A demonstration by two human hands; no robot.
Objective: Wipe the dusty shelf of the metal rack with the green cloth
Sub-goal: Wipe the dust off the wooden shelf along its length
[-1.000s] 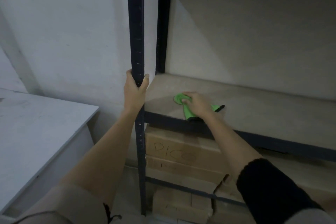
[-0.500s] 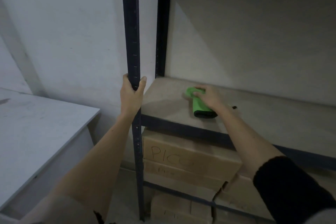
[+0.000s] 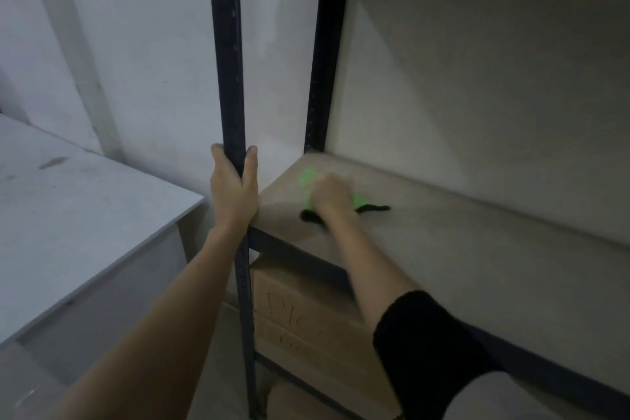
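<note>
Gripping the dark front post [image 3: 227, 78] of the metal rack, the left hand [image 3: 233, 187] has its fingers curled round the left side of the upright and its thumb clamped on the right side, just above the near left corner of the shelf [image 3: 477, 249]. Below that shelf, near the bottom of the view, a cardboard box [image 3: 300, 314] with handwritten letters sits on the lower level. To the left stands a pale grey table [image 3: 85, 198] beside the rack. Further in, the right hand [image 3: 330, 193] lies on top of the green cloth [image 3: 308, 179], pressing it onto the shelf board towards the left end; the hand is blurred, so whether its fingers are spread or together cannot be told. Green fabric shows to the far left of the hand, and dark edging [image 3: 373, 208] sticks out on its right and near sides. Behind the shelf a plain back panel [image 3: 477, 78] rises, and a pale wall [image 3: 136, 61] stands at far left
</note>
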